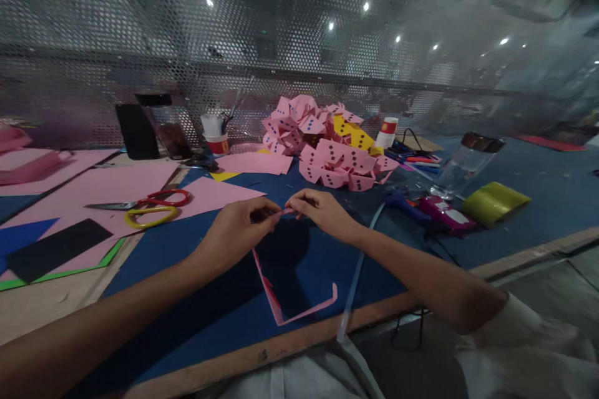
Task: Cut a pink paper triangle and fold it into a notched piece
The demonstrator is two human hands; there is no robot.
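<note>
A long, narrow pink paper strip (pixel 266 290) with sharp folds hangs and rests over the blue table. Its upper end is pinched between the fingertips of my left hand (pixel 246 222) and my right hand (pixel 324 213). The two hands almost meet there, thumbs and forefingers closed on the paper. From below my left hand the strip runs down, bends near the table's front edge and turns up at its far tip. Behind my hands lies a pile of folded pink paper pieces (pixel 346 162) with dark square marks.
Scissors (pixel 159 206) with red and yellow handles lie on pink sheets (pixel 103 184) at left. A clear jar (pixel 463 165), a yellow roll (pixel 496 204) and a purple device (pixel 447 215) are at right. A pale cord (pixel 360 268) crosses the table beside my right forearm.
</note>
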